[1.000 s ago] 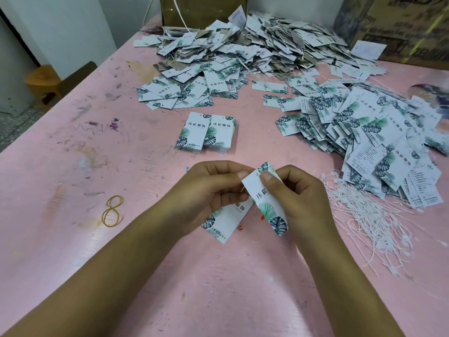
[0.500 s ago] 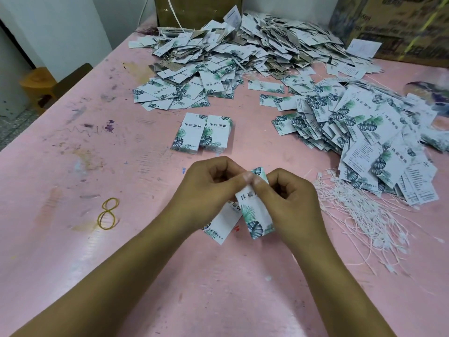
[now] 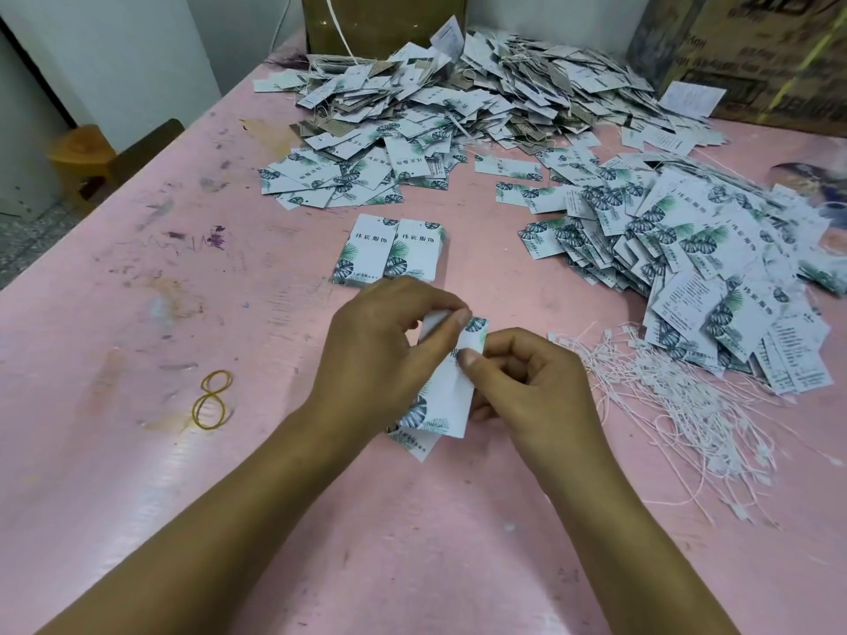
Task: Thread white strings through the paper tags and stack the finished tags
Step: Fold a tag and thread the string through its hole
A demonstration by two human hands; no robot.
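1. We hold a tag (image 3: 447, 391) between both hands just above the table (image 3: 137, 474), right in front of us. A second tag (image 3: 412, 444) peeps out beneath it.
2. Our left hand (image 3: 389, 350) pinches the tag's top edge with curled fingers. Our right hand (image 3: 536, 396) clamps the tag's middle under its thumb, with the other fingers curled behind.
3. Our fingers cover the hole, so we cannot tell whether a string is in it or in either hand.
4. The far heap (image 3: 458, 98) shows threads among its tags, so we judge those done, though they lie scattered rather than stacked.
5. The near heap (image 3: 710, 277) on our right looks unthreaded. The strings (image 3: 687, 405) lie loose just beside it, and many remain.
6. Two neat stacks (image 3: 389, 252) sit side by side, touching, just beyond our hands. We cannot see whether they carry strings.
7. A rubber band (image 3: 211, 400) lies well to the left, apart from everything.
8. We judge the task well underway but far from finished, with this tag mid-threading and the near heap left.
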